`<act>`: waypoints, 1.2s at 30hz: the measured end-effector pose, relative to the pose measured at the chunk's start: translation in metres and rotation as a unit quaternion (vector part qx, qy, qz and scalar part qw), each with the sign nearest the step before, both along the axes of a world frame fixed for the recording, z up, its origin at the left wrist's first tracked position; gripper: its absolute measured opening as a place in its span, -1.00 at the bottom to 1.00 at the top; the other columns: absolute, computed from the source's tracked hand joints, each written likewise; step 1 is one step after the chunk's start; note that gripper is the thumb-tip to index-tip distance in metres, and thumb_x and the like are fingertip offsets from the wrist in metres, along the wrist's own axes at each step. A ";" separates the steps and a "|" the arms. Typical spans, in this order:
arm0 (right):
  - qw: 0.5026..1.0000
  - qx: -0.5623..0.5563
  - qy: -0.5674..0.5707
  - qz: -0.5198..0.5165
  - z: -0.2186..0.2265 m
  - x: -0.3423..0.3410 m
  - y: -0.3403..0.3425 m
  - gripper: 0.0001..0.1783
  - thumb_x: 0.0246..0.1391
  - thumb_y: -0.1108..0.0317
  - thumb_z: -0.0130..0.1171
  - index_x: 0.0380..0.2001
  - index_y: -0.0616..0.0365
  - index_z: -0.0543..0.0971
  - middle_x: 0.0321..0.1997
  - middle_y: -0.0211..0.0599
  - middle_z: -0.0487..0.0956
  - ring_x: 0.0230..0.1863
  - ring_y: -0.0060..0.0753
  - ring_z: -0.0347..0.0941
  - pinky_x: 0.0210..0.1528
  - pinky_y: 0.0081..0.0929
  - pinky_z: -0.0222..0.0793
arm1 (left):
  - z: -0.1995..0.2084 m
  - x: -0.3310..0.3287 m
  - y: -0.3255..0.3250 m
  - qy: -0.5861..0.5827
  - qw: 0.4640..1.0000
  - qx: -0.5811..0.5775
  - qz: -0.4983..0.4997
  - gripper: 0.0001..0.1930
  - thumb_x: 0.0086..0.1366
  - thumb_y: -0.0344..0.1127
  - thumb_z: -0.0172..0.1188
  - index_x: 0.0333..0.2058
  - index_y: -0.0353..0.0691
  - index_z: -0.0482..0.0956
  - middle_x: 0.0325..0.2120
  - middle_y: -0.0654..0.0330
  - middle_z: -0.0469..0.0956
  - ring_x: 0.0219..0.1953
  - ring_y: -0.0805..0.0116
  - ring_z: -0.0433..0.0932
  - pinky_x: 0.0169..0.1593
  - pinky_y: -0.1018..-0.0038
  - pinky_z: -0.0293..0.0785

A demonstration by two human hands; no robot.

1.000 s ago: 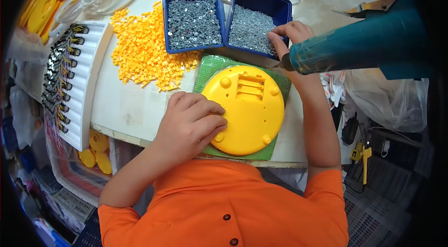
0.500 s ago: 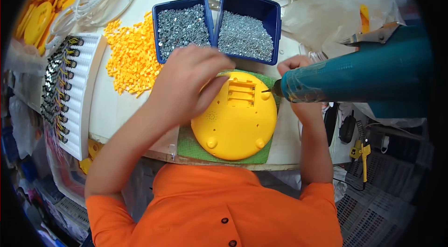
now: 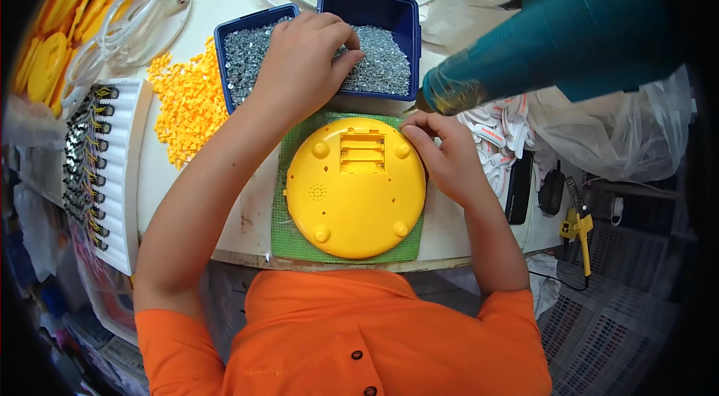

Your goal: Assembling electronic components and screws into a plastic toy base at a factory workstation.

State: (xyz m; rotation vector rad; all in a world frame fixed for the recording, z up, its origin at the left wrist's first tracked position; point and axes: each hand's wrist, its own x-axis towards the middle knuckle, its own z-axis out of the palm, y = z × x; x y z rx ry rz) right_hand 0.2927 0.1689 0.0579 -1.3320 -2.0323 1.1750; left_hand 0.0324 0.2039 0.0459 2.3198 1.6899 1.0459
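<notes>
A round yellow plastic housing [image 3: 356,205] lies on a green mat [image 3: 288,246], showing its battery compartment, speaker holes and several round feet. Beyond it, my left hand [image 3: 311,52] reaches over the right blue bin [image 3: 416,37], thumb and finger brought together at the small silver screws [image 3: 382,59]. Whatever is between those fingertips is hidden. My right hand [image 3: 449,156] is at the housing's upper right edge with curled fingers, thumb and index close together; what they pinch cannot be made out. Above that hand hangs a teal power screwdriver [image 3: 539,33], its tip near the index finger.
The left blue bin [image 3: 221,59] holds more screws, beside a heap of small yellow parts [image 3: 187,111]. A white ribbed tray [image 3: 123,171] of wired components stands far left. White parts [image 3: 498,134], a black phone-like slab [image 3: 520,190] and plastic bags [image 3: 622,134] lie at right.
My left hand has moved up and away from the housing to the screws. My right hand has come down to the housing's edge, and the screwdriver has risen off it.
</notes>
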 end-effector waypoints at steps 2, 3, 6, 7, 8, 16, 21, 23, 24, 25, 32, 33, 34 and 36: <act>0.999 0.033 0.020 0.003 -0.004 -0.005 0.003 -0.83 0.28 0.43 0.20 -0.19 0.33 0.63 -0.29 -0.27 0.65 -0.26 -0.50 0.54 -0.15 -0.54 0.45 | 0.001 0.000 -0.002 0.000 1.000 -0.004 0.000 -0.88 0.26 -0.24 0.32 -0.31 -0.13 0.67 -0.24 0.26 0.64 -0.07 0.18 0.57 0.02 0.17 0.38; 0.999 0.035 0.006 0.020 -0.003 -0.008 0.005 -0.84 0.27 0.43 0.20 -0.19 0.32 0.63 -0.29 -0.27 0.65 -0.26 -0.50 0.54 -0.15 -0.55 0.44 | 0.002 0.000 -0.004 -0.010 1.000 -0.008 -0.002 -0.88 0.27 -0.26 0.31 -0.31 -0.14 0.66 -0.25 0.24 0.64 -0.08 0.16 0.57 0.02 0.16 0.40; 0.999 0.023 -0.018 0.039 0.002 -0.009 0.009 -0.84 0.26 0.43 0.20 -0.19 0.31 0.64 -0.27 -0.26 0.65 -0.25 -0.47 0.55 -0.14 -0.53 0.45 | 0.008 0.001 -0.018 -0.048 0.999 -0.015 -0.008 -0.88 0.28 -0.29 0.29 -0.29 -0.18 0.66 -0.28 0.20 0.64 -0.14 0.12 0.59 -0.04 0.19 0.46; 0.999 0.010 -0.029 0.044 0.004 -0.009 0.009 -0.84 0.26 0.43 0.21 -0.18 0.31 0.64 -0.24 -0.23 0.66 -0.23 -0.44 0.57 -0.13 -0.51 0.46 | 0.012 0.001 -0.025 -0.078 0.997 -0.017 -0.010 -0.88 0.29 -0.30 0.28 -0.28 -0.21 0.66 -0.30 0.18 0.64 -0.20 0.11 0.61 -0.10 0.21 0.51; 0.999 0.009 -0.028 0.043 0.005 -0.008 0.009 -0.84 0.26 0.43 0.21 -0.18 0.31 0.64 -0.24 -0.23 0.66 -0.23 -0.44 0.57 -0.13 -0.51 0.46 | 0.017 0.002 -0.033 -0.077 0.997 -0.018 -0.011 -0.88 0.29 -0.30 0.28 -0.28 -0.21 0.66 -0.30 0.18 0.64 -0.20 0.11 0.61 -0.10 0.21 0.51; 0.986 0.089 -0.037 0.136 0.016 0.008 0.002 -0.76 0.27 0.49 0.12 -0.06 0.31 0.64 -0.10 -0.09 0.67 -0.08 -0.16 0.61 0.04 -0.35 0.48 | 0.015 -0.012 -0.090 -0.209 0.939 -0.274 0.004 -0.83 0.35 -0.30 0.25 -0.22 -0.27 0.70 -0.39 0.05 0.70 -0.40 0.14 0.70 -0.28 0.36 0.59; 0.982 0.071 -0.073 0.160 0.026 0.001 0.007 -0.73 0.26 0.50 0.10 -0.01 0.29 0.64 -0.06 -0.08 0.66 0.00 -0.13 0.60 0.09 -0.34 0.46 | 0.011 -0.014 -0.088 -0.134 0.957 -0.257 -0.010 -0.78 0.35 -0.24 0.24 -0.21 -0.25 0.72 -0.35 0.03 0.71 -0.33 0.04 0.69 -0.20 0.24 0.60; 0.980 0.055 -0.097 0.166 0.027 0.000 0.011 -0.72 0.26 0.49 0.11 0.00 0.28 0.64 -0.05 -0.07 0.66 0.01 -0.14 0.60 0.10 -0.34 0.45 | 0.014 -0.013 -0.088 -0.128 0.948 -0.291 0.004 -0.78 0.35 -0.24 0.22 -0.24 -0.25 0.73 -0.34 0.01 0.70 -0.28 0.00 0.69 -0.15 0.21 0.60; 0.982 0.066 -0.088 0.155 0.025 0.000 0.015 -0.71 0.26 0.48 0.13 0.01 0.26 0.64 -0.03 -0.07 0.66 0.00 -0.15 0.60 0.08 -0.33 0.46 | 0.015 -0.014 -0.087 -0.127 0.949 -0.290 0.004 -0.78 0.35 -0.24 0.22 -0.24 -0.25 0.73 -0.34 0.01 0.70 -0.28 0.00 0.69 -0.15 0.21 0.60; 0.983 0.077 -0.078 0.144 0.024 0.000 0.019 -0.70 0.25 0.47 0.15 0.02 0.23 0.65 -0.02 -0.07 0.66 0.00 -0.16 0.59 0.06 -0.32 0.46 | 0.016 -0.015 -0.087 -0.107 0.953 -0.284 -0.017 -0.79 0.34 -0.27 0.22 -0.19 -0.25 0.72 -0.29 0.02 0.70 -0.24 0.01 0.68 -0.12 0.21 0.60; 0.934 0.268 -0.221 0.087 -0.001 -0.031 0.061 -0.77 0.19 0.41 0.26 -0.10 0.23 0.67 -0.14 -0.11 0.61 -0.11 -0.07 0.54 -0.05 -0.24 0.46 | 0.013 -0.023 -0.108 -0.002 0.974 -0.203 -0.097 -0.56 0.24 -0.51 0.17 0.13 -0.24 0.58 0.03 -0.03 0.60 0.04 -0.04 0.59 0.11 0.22 0.54; 0.923 0.340 -0.151 0.096 -0.007 -0.036 0.066 -0.80 0.17 0.40 0.28 -0.15 0.22 0.67 -0.18 -0.13 0.59 -0.12 -0.06 0.53 -0.06 -0.23 0.46 | 0.013 -0.021 -0.110 0.001 0.975 -0.201 -0.098 -0.56 0.24 -0.51 0.17 0.13 -0.24 0.58 0.03 -0.03 0.60 0.04 -0.04 0.59 0.11 0.22 0.54; 0.903 0.409 -0.079 0.108 -0.008 -0.043 0.069 -0.83 0.16 0.38 0.30 -0.20 0.21 0.66 -0.21 -0.15 0.57 -0.14 -0.05 0.52 -0.07 -0.22 0.45 | 0.012 -0.020 -0.111 0.004 0.979 -0.180 -0.099 -0.56 0.24 -0.52 0.15 0.12 -0.23 0.58 0.01 0.00 0.60 0.02 -0.04 0.60 0.08 0.21 0.56; 0.891 0.423 -0.113 0.118 -0.003 -0.050 0.070 -0.85 0.14 0.38 0.31 -0.23 0.19 0.66 -0.23 -0.16 0.57 -0.15 -0.06 0.51 -0.08 -0.21 0.44 | 0.009 -0.019 -0.109 0.008 0.983 -0.158 -0.098 -0.56 0.25 -0.53 0.12 0.12 -0.23 0.59 -0.01 0.03 0.61 -0.01 -0.03 0.61 0.05 0.21 0.58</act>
